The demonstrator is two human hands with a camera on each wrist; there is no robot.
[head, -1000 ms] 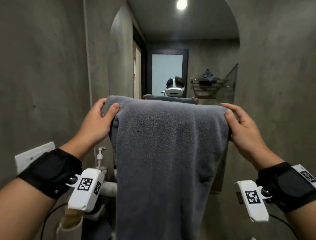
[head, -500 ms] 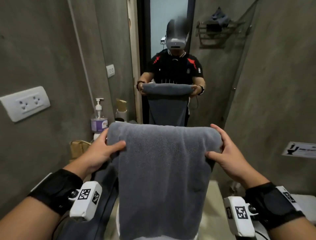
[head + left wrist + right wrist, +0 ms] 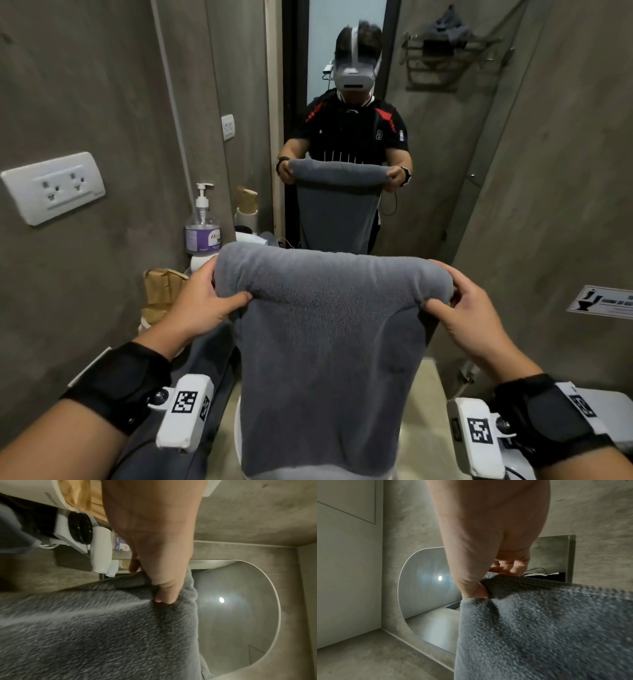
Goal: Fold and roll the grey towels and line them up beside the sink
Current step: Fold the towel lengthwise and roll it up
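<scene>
We hold both arms out in front of us, forearms angled inward and upward, each wrist wrapped in a black strap that carries a white camera block with a square marker. Our left hand (image 3: pixel 202 301) is raised at chest height, thumb (image 3: pixel 236 299) stretched to the right across the front of the grey towel (image 3: pixel 329 342) while the other fingers curl behind its top fold. Our right hand (image 3: pixel 469 315) mirrors it at the same height, thumb (image 3: pixel 436 310) pressing in from the right, fingers hooked over the rolled edge. From each wrist view, the thumb pinches the cloth against the curled fingers, a firm grip on both sides.
</scene>
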